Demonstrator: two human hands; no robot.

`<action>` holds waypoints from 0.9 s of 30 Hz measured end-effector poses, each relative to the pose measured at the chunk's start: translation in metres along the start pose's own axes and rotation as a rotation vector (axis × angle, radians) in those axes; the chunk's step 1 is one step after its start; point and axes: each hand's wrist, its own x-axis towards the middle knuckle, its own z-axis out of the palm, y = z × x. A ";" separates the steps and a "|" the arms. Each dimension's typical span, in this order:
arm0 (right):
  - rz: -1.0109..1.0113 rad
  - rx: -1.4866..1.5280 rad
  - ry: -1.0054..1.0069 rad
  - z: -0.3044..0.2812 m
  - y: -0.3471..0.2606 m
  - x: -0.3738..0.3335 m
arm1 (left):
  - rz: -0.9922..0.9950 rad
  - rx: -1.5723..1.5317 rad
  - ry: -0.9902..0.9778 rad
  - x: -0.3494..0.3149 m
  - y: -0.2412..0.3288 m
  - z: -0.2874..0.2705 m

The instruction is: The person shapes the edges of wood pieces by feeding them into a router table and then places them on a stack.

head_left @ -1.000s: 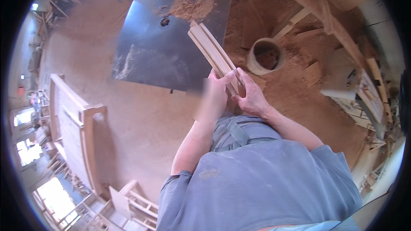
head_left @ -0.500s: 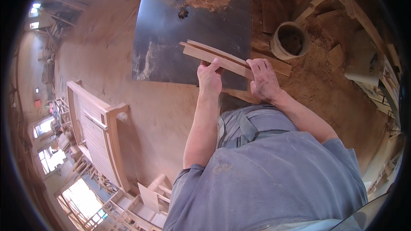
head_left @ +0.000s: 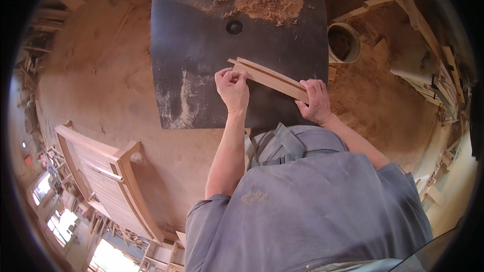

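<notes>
A pale wooden strip [head_left: 272, 81] with a long groove along it slants over the dark machine table [head_left: 194, 55], its left end farther from me. My right hand [head_left: 316, 102] grips the near right end, fingers over the top and thumb beneath. At the other end is my left hand [head_left: 233, 91], its fingers curled and its thumb and fingertips closed on the strip's near edge. Beyond the strip, a round dark opening [head_left: 234, 27] with a round part inside sits in the tabletop. Whether the strip touches the table cannot be made out.
Wood shavings [head_left: 269, 0] lie heaped on the table's far part, with dust at its left side. A bucket [head_left: 345, 43] stands right of the table. On the left floor rests a slatted wooden frame [head_left: 106, 171]. Boards and timber [head_left: 403, 0] lean at the right.
The view has shifted, and the table fills more of it. My left hand has moved to the strip's left end and curled its fingers more. The right hand keeps its hold.
</notes>
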 end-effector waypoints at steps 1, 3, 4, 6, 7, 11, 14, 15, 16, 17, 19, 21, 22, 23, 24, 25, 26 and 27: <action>0.013 -0.011 -0.013 0.000 -0.003 0.004 | -0.017 -0.034 -0.009 0.007 0.001 0.002; 0.037 -0.025 -0.040 0.000 -0.008 0.017 | -0.052 -0.094 -0.023 0.022 0.003 0.008; 0.039 -0.021 -0.049 0.001 -0.008 0.025 | -0.023 -0.088 -0.034 0.033 0.005 0.009; 0.024 -0.032 -0.013 0.009 -0.007 0.044 | -0.004 -0.067 -0.044 0.054 0.007 0.013; 0.017 -0.034 0.005 0.012 -0.005 0.053 | 0.005 -0.053 -0.049 0.063 0.009 0.016; 0.028 0.004 0.017 0.017 0.001 0.070 | 0.032 0.027 -0.064 0.081 0.019 0.018; 0.075 0.096 0.024 0.014 -0.001 0.075 | -0.001 0.009 -0.092 0.086 0.017 0.017; 0.078 0.092 0.031 0.015 0.000 0.076 | -0.009 0.025 -0.088 0.087 0.021 0.018; 0.081 0.087 0.037 0.016 0.001 0.077 | -0.017 0.041 -0.084 0.089 0.026 0.020; 0.084 0.082 0.043 0.017 0.002 0.077 | -0.025 0.056 -0.080 0.091 0.031 0.020; 0.083 0.075 0.051 0.018 0.003 0.079 | -0.056 0.029 -0.097 0.094 0.031 0.021; 0.086 0.071 0.061 0.018 0.003 0.081 | -0.090 -0.021 -0.103 0.095 0.025 0.021; 0.090 0.071 0.067 0.018 0.002 0.083 | -0.086 -0.027 -0.105 0.096 0.025 0.021; 0.094 0.070 0.072 0.018 0.002 0.085 | -0.083 -0.032 -0.106 0.097 0.025 0.022; 0.092 0.064 0.073 0.017 0.002 0.087 | -0.081 -0.040 -0.104 0.098 0.025 0.022; 0.090 0.059 0.074 0.017 0.002 0.089 | -0.059 -0.027 -0.113 0.099 0.024 0.022; 0.088 0.053 0.074 0.017 0.002 0.091 | -0.039 -0.014 -0.121 0.101 0.024 0.021; 0.084 0.051 0.075 0.017 0.003 0.093 | -0.017 -0.004 -0.129 0.104 0.023 0.020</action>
